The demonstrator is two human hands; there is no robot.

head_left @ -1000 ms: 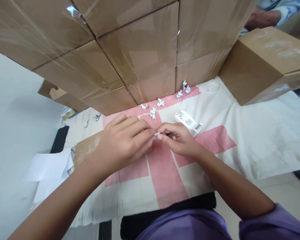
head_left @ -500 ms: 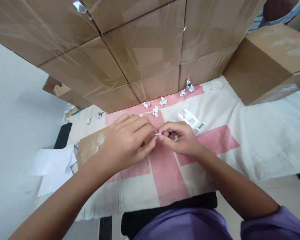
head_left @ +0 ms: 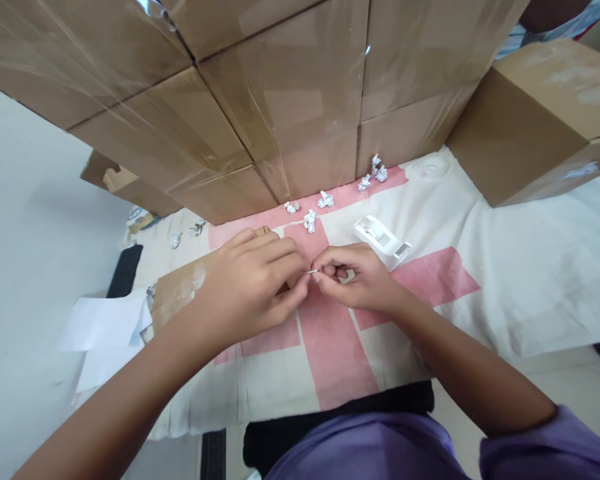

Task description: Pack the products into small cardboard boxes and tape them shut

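A tiny white strip point(head_left: 312, 271), perhaps paper, spans the small gap between my two hands above the pink and white cloth point(head_left: 337, 347). My left hand point(head_left: 265, 280) pinches its left end between thumb and fingers. The other end is pinched by my right hand point(head_left: 353, 273), whose remaining fingers are curled. Just beyond my hands lie crumpled white paper bits point(head_left: 310, 221). A white plastic dispenser-like object point(head_left: 380, 239) rests behind my right hand.
Stacked, taped cardboard boxes point(head_left: 305, 107) rise at the back. Another box point(head_left: 520, 127) stands at right, with a person partly visible behind. A flat cardboard piece point(head_left: 177, 290), white sheets point(head_left: 105, 327) and a black object point(head_left: 125, 270) lie left.
The strip between my fingertips now shows as a thin white edge, where it looked bluish and wider before. Both hands keep their pinch and have shifted very slightly left.
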